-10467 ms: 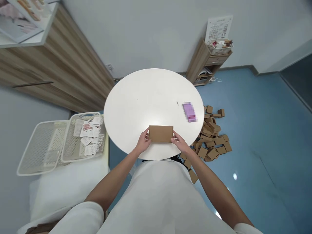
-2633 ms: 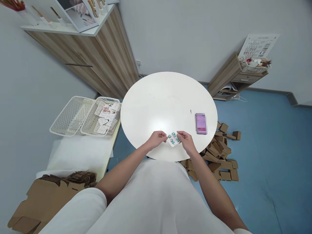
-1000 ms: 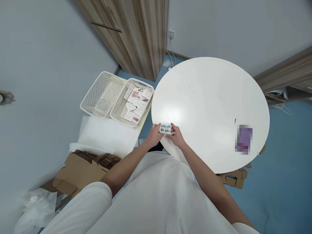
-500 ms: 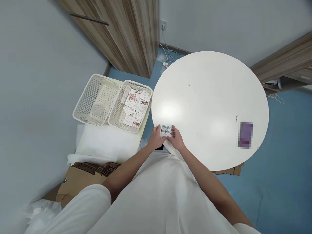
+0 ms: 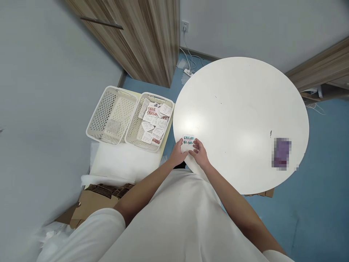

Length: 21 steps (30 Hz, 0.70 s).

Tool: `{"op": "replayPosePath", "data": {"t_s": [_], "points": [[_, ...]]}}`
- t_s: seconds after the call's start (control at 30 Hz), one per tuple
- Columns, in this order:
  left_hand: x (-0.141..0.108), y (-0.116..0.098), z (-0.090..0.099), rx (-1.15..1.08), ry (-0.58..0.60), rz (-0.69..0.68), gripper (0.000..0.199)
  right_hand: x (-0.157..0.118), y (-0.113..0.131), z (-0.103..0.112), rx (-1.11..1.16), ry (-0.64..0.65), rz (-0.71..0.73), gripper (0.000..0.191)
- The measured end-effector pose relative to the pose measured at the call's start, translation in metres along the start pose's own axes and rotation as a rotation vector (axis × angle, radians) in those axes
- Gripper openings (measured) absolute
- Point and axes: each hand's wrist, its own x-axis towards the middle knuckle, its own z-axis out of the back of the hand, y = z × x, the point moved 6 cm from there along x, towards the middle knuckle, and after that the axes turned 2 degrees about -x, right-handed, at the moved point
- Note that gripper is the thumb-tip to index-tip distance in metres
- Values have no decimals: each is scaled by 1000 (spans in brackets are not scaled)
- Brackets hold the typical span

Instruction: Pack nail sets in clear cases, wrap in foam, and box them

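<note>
A small white card with two rows of teal oval pieces (image 5: 188,140) is at the near left edge of the round white table (image 5: 240,109). On its left side my left hand (image 5: 177,154) grips the card's edge with the fingers. My right hand (image 5: 200,154) is at the card's right side, its fingers curved and a little apart, fingertips at the card's edge. Whether those fingertips press on the card is too small to tell.
Left of the table, a white basket (image 5: 131,133) holds several cards, some with red pieces. Beside it, another basket (image 5: 92,120) holds a small clear item. A blurred purple object (image 5: 282,152) lies on the table's right. Cardboard (image 5: 92,205) is stacked at lower left.
The view has shifted slightly, moving the table and baskets a little to the right in the picture. The card sits slightly farther from me, and my right fingers look a bit more spread.
</note>
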Motion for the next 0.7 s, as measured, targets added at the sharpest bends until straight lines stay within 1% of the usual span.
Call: {"op": "replayPosePath", "data": {"t_s": [0.1,0.23,0.37,0.5,0.6,0.7], "points": [[9,-2,3,-29,-6,-11,76,6,8,-1,7,16,19,79],[15,-2,4,-41,-15,-19,77,6,12,-2,5,33,23,80],[15,-1,3,-60,-2,-17,79,4,12,-3,9,50,16,81],[12,-2,2,-50,17,14,80,2,13,-3,12,71,25,81],[12,-1,3,-64,3,38,79,1,13,-3,18,78,28,80],[11,1,4,-95,-20,34,78,-1,12,-2,29,82,27,81]]}}
